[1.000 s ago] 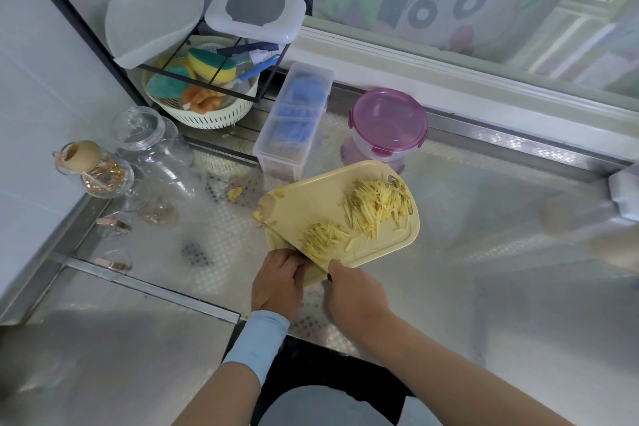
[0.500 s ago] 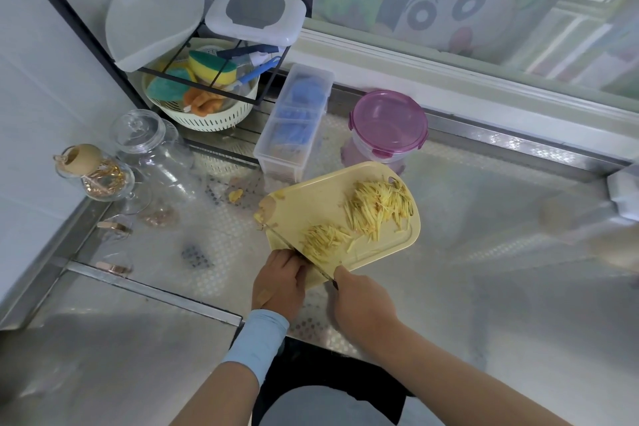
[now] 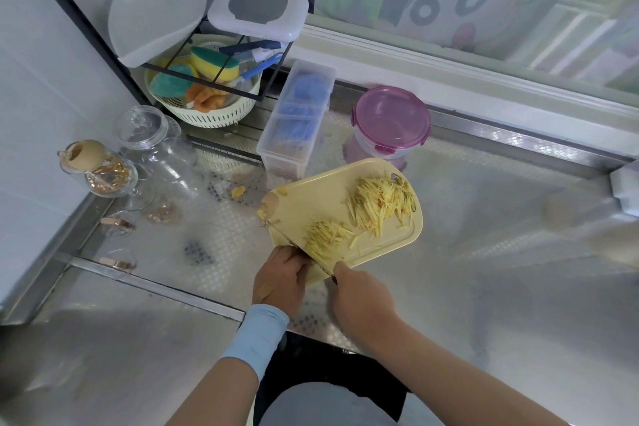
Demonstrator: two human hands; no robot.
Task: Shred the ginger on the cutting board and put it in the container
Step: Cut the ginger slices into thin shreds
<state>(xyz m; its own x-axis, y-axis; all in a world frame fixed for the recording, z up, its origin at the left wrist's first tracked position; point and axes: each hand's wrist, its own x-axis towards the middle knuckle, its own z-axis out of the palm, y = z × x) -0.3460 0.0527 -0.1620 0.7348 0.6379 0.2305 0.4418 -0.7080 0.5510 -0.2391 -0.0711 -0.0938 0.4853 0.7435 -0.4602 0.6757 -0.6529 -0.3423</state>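
A pale yellow cutting board lies on the steel counter. Two heaps of shredded ginger are on it: a big one at the far right and a smaller one near the front. My right hand grips the handle of a knife, whose thin blade lies across the board's front left edge. My left hand, fingers curled, presses down at the board's near corner right beside the blade; what is under the fingers is hidden. A round container with a pink lid stands behind the board, lid on.
A clear lidded box with blue contents stands left of the pink container. A basket of sponges sits under a black rack. Glass jars stand at the left wall. A ginger scrap lies on the counter.
The knife and both hands have shifted slightly toward me along the board's front edge. The small heap of shreds by the blade looks a little larger.
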